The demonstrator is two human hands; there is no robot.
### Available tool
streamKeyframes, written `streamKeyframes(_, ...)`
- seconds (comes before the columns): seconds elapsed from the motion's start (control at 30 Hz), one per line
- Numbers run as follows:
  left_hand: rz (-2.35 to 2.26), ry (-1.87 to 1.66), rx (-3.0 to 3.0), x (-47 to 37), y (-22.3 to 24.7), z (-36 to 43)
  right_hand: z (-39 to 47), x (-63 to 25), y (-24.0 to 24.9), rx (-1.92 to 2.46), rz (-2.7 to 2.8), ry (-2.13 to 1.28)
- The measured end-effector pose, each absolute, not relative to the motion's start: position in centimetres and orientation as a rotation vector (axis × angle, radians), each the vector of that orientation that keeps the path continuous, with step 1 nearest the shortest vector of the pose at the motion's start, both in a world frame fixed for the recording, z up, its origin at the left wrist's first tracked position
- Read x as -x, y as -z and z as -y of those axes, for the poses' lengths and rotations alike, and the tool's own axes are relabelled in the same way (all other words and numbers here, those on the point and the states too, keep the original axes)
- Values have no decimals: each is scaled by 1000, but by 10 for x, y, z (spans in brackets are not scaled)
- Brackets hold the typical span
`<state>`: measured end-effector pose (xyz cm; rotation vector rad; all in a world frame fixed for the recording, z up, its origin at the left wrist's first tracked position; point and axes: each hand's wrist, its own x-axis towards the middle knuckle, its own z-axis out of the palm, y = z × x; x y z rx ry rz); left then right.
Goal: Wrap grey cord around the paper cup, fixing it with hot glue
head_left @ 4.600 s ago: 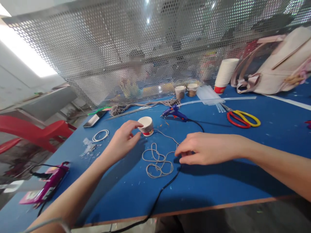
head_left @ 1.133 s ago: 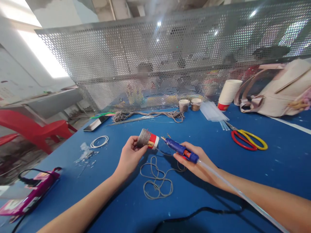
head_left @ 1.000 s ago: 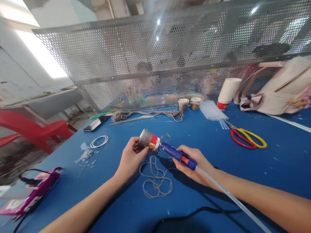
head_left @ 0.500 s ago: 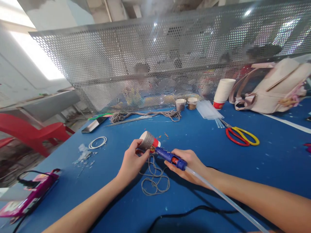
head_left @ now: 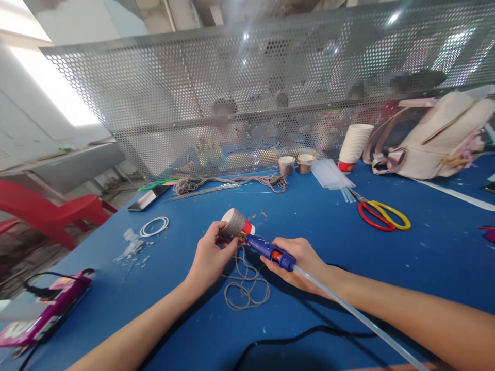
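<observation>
My left hand [head_left: 212,252] grips a paper cup [head_left: 235,223] tilted on its side, its red base pointing right. Grey cord is wound around the cup's white part. In my right hand [head_left: 299,260] is a blue glue gun [head_left: 266,248], with a long clear glue stick [head_left: 348,306] running out of its back end. The gun's nozzle meets the cup near the edge of the winding, by my left thumb; whether it touches is too small to tell. Below the cup, a loose length of grey cord [head_left: 247,293] lies in loops on the blue table [head_left: 185,330].
Scissors [head_left: 377,215], a stack of paper cups [head_left: 353,147], clear glue sticks [head_left: 330,174] and a backpack [head_left: 436,139] are at the right. Two small cord-covered cups [head_left: 286,166] stand at the back. Left are a phone [head_left: 148,198], white rings [head_left: 153,226] and a purple power strip [head_left: 50,314].
The whole view has shifted very slightly. Both hands, the cup and the glue gun hold almost the same positions relative to each other.
</observation>
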<state>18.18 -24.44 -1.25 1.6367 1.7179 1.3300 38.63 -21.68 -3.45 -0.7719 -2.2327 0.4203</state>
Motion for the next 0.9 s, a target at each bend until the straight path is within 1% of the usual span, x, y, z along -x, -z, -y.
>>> streamKeyframes(0.47, -1681, -1387, -1617, -183, 10, 245, 216, -386, 37, 759, 2236, -317)
streamKeyframes(0.9, -1678, -1394, -1603, -183, 9, 245, 215, -388, 35, 771, 2221, -332)
